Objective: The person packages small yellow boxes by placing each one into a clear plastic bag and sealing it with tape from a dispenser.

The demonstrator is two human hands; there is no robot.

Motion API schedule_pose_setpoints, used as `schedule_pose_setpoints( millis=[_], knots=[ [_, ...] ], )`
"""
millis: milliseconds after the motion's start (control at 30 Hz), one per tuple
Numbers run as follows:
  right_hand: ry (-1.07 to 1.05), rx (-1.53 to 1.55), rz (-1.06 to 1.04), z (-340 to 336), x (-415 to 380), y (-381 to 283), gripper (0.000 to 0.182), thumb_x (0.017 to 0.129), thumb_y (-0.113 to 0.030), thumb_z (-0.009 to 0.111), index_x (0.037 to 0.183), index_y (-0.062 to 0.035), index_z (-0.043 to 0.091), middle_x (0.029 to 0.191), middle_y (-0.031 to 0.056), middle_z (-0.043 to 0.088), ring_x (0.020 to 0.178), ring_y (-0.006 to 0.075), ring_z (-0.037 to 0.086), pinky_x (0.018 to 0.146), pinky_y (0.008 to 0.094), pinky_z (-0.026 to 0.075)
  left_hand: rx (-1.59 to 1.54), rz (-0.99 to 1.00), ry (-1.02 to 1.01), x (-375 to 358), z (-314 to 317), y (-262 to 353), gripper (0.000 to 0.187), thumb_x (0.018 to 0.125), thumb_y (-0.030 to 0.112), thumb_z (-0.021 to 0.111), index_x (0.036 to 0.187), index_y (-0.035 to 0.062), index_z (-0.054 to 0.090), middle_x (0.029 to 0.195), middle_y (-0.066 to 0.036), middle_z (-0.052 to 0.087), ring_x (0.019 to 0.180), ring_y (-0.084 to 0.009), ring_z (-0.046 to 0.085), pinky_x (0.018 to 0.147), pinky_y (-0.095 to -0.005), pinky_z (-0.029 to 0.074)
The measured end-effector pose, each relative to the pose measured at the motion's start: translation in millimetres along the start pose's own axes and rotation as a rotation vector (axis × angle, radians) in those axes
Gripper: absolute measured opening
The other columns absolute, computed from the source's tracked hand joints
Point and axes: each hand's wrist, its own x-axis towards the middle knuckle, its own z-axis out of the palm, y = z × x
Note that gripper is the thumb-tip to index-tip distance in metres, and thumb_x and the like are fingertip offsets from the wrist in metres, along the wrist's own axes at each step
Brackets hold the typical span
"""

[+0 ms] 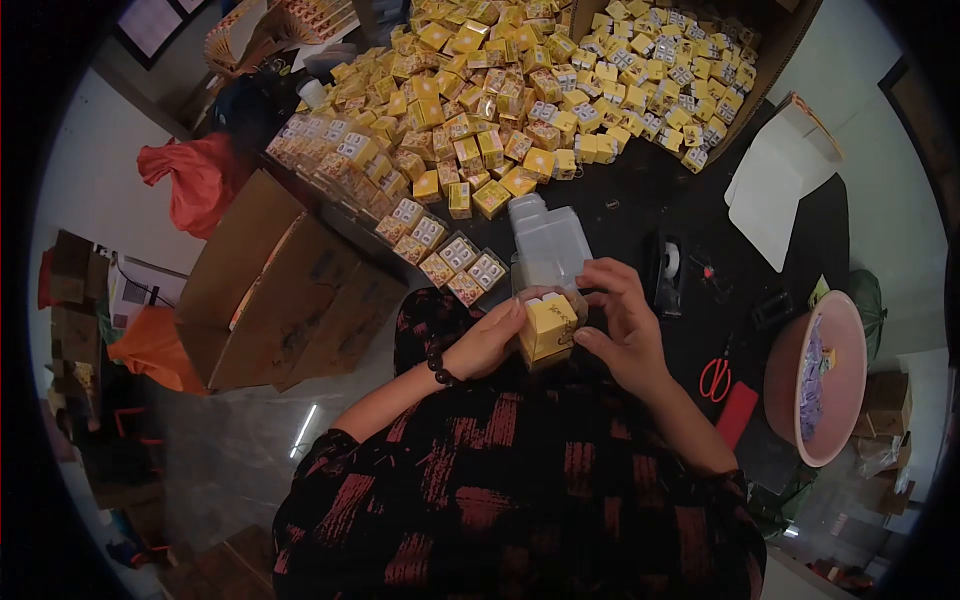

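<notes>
In front of my body, my left hand [492,333] grips a small yellow box [549,328] from its left side. Clear plastic seems to surround the box, though its edges are hard to make out. My right hand [627,330] is at the box's right side, fingers bent, with thumb and forefinger at the plastic's edge. Just beyond my hands, a stack of clear plastic cases [552,245] lies on the black table [640,205]. Left of these cases, a row of packed boxes [440,250] shows white tops with dark round prints.
A large heap of small yellow boxes [470,90] covers the table's far side. To the right are a tape dispenser [668,270], red-handled scissors [715,378], a red case [737,413] and a pink basin [790,385] with purple packets. A cardboard carton [270,290] stands at left.
</notes>
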Motion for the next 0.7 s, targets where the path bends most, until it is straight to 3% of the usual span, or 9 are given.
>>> schedule_pose_setpoints(
  millis=[67, 200, 267, 400, 500, 567, 600, 667, 700],
  knots=[
    [-0.18, -0.04, -0.002, -3.9, -2.5, 16.5, 0.038, 0.078, -0.009, 0.072, 0.115, -0.0059, 0.062, 0.135, 0.0117, 0.034, 0.122, 0.024, 0.043, 0.104, 0.0359, 0.034, -0.181, -0.031, -0.065, -0.3, 0.0, -2.2, 0.069, 0.096, 0.052, 0.041, 0.139, -0.0014, 0.032, 0.131, -0.01, 0.047, 0.121, -0.0183, 0.048, 0.102, -0.0329, 0.038],
    [-0.276, -0.077, -0.097, -6.6, -2.9, 24.6, 0.033, 0.079, -0.008, 0.071, 0.111, -0.0022, 0.062, 0.136, 0.0127, 0.035, 0.127, 0.0251, 0.039, 0.107, 0.0384, 0.031, -0.174, -0.17, -0.079, 1.0, 3.4, 6.4, 0.063, 0.095, 0.043, 0.046, 0.14, 0.0007, 0.031, 0.131, -0.01, 0.047, 0.121, -0.0194, 0.049, 0.102, -0.0343, 0.039],
    [-0.354, -0.023, -0.076, -2.3, -1.2, 14.9, 0.025, 0.08, -0.006, 0.07, 0.102, -0.0004, 0.061, 0.132, 0.014, 0.043, 0.128, 0.0276, 0.041, 0.108, 0.0421, 0.031, -0.275, -0.22, -0.179, -1.0, -2.5, -6.3, 0.06, 0.095, 0.035, 0.046, 0.141, 0.0014, 0.028, 0.129, -0.01, 0.048, 0.12, -0.0198, 0.049, 0.101, -0.0345, 0.04],
    [-0.304, 0.068, -0.024, -1.8, -8.6, 30.3, 0.018, 0.081, -0.007, 0.07, 0.096, -0.003, 0.062, 0.118, 0.0131, 0.055, 0.119, 0.0272, 0.052, 0.107, 0.0433, 0.034, -0.41, -0.243, -0.096, -4.0, 1.5, -14.2, 0.06, 0.094, 0.031, 0.049, 0.141, 0.0013, 0.026, 0.128, -0.009, 0.047, 0.12, -0.0193, 0.049, 0.101, -0.0341, 0.04],
    [-0.111, 0.13, 0.017, 0.5, -14.3, 32.3, 0.013, 0.082, -0.005, 0.069, 0.092, -0.0028, 0.061, 0.107, 0.0118, 0.06, 0.117, 0.0268, 0.055, 0.107, 0.0411, 0.035, -0.378, -0.096, -0.12, -4.7, 7.1, -8.3, 0.062, 0.09, 0.018, 0.058, 0.14, 0.0014, 0.026, 0.127, -0.008, 0.047, 0.119, -0.0169, 0.049, 0.101, -0.0323, 0.04],
    [-0.109, 0.259, -0.06, 0.7, -14.3, 26.1, 0.017, 0.081, -0.002, 0.069, 0.096, -0.0013, 0.061, 0.107, 0.0117, 0.061, 0.113, 0.0246, 0.057, 0.102, 0.0377, 0.04, 0.158, -0.183, -0.076, -4.0, 8.8, 3.1, 0.067, 0.084, 0.006, 0.065, 0.139, 0.0025, 0.027, 0.127, -0.008, 0.046, 0.118, -0.0147, 0.047, 0.1, -0.0306, 0.039],
    [-0.104, 0.259, -0.06, -1.3, -13.4, 20.7, 0.017, 0.081, -0.002, 0.069, 0.096, -0.0013, 0.061, 0.107, 0.0117, 0.061, 0.113, 0.0246, 0.057, 0.102, 0.0377, 0.04, 0.157, -0.186, -0.08, -2.4, 8.7, 1.4, 0.067, 0.084, 0.006, 0.065, 0.139, 0.0025, 0.027, 0.127, -0.008, 0.046, 0.118, -0.0147, 0.047, 0.1, -0.0306, 0.039],
    [-0.176, -0.126, 0.003, -6.4, -12.5, 10.8, 0.017, 0.082, -0.001, 0.068, 0.098, 0.0003, 0.063, 0.106, 0.0109, 0.061, 0.108, 0.0226, 0.06, 0.097, 0.0345, 0.045, 0.158, -0.191, -0.058, 1.2, 8.7, -3.6, 0.07, 0.081, 0.002, 0.068, 0.138, 0.0017, 0.028, 0.126, -0.008, 0.046, 0.117, -0.0136, 0.047, 0.099, -0.0294, 0.039],
    [-0.171, -0.127, 0.004, -7.7, -13.9, 12.6, 0.017, 0.082, -0.001, 0.068, 0.098, 0.0003, 0.063, 0.106, 0.0109, 0.061, 0.108, 0.0226, 0.06, 0.097, 0.0345, 0.045, 0.158, -0.194, -0.062, 3.4, 10.4, -3.2, 0.07, 0.081, 0.002, 0.068, 0.138, 0.0017, 0.028, 0.126, -0.008, 0.046, 0.117, -0.0136, 0.047, 0.099, -0.0294, 0.039]
  ],
)
